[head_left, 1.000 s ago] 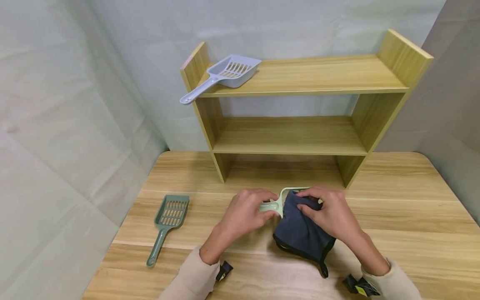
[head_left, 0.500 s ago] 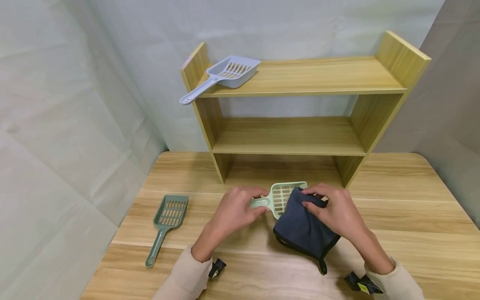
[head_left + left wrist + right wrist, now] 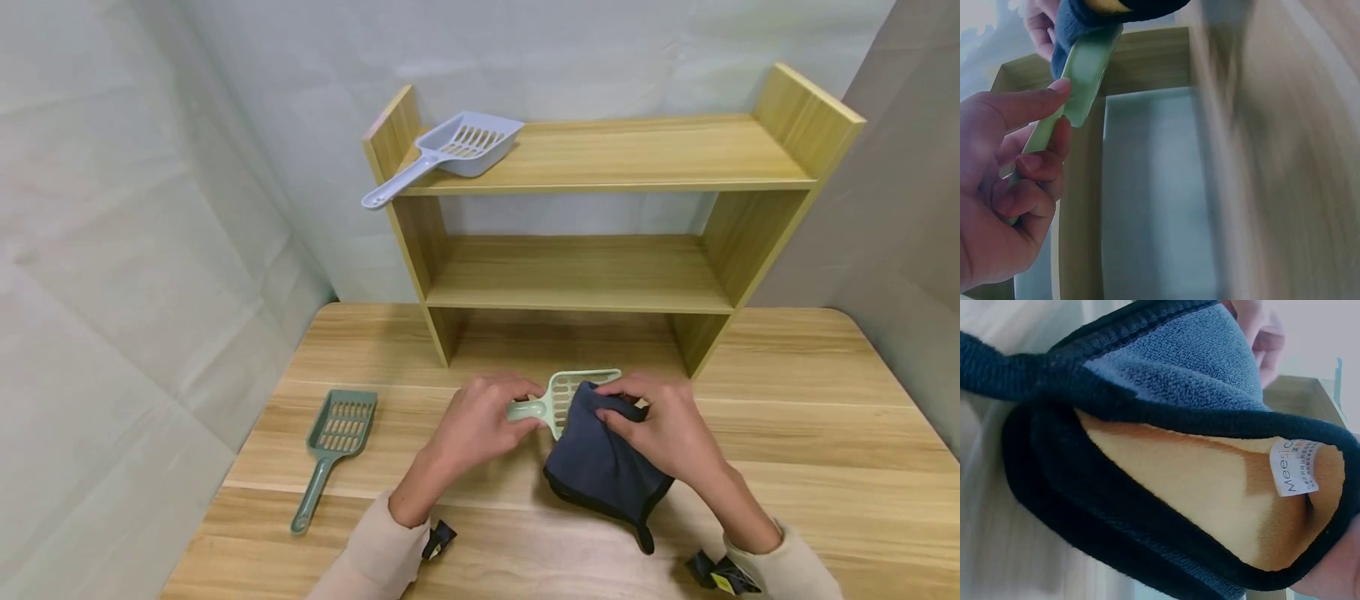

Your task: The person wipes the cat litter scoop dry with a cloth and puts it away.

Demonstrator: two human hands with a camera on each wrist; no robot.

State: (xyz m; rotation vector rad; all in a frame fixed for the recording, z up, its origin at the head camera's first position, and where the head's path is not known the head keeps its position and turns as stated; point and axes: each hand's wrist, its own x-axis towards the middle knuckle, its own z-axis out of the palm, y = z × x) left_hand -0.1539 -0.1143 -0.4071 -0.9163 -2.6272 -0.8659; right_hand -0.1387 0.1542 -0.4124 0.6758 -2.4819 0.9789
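Left hand, fingers clamped round the handle of the pale green scoop; right hand pinching the dark blue cloth, which hides part of the scoop's slotted pan; both well inside the left edge of the worktop, front edge cut off; pale sheeting behind.

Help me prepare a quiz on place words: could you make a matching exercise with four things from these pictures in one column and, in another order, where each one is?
Things
1. pale green scoop
2. lavender scoop
3. dark blue cloth
4. dark green scoop

Places
A. lying on the table, touched by neither hand
B. handle gripped by the left hand
C. held by the right hand
D. on the top shelf

Right pairs: 1-B, 2-D, 3-C, 4-A
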